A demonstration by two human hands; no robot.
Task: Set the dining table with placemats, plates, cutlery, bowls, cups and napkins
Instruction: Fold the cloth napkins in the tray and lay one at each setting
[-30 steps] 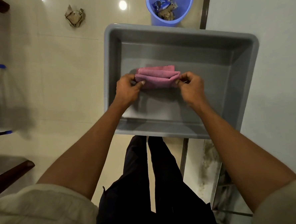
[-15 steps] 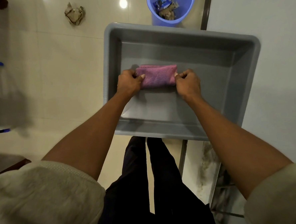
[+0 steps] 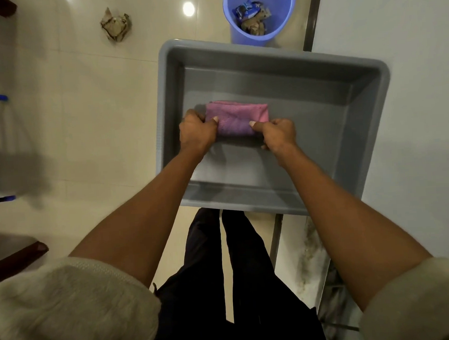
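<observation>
Crumpled brown paper (image 3: 116, 25) lies on the pale tiled floor at far left, well apart from everything else. Moving right, the left hand (image 3: 197, 133) curls round the left end of a folded pink napkin (image 3: 237, 119), thumb on top of the cloth. The napkin sits inside a deep grey plastic tub (image 3: 373, 124), toward its left side and near the far wall. At the napkin's right end the right hand (image 3: 277, 133) pinches the near corner, thumb pressed on the fabric and fingers curled beneath. Beyond the tub's far rim stands a blue bin (image 3: 261, 32) with wrappers inside.
</observation>
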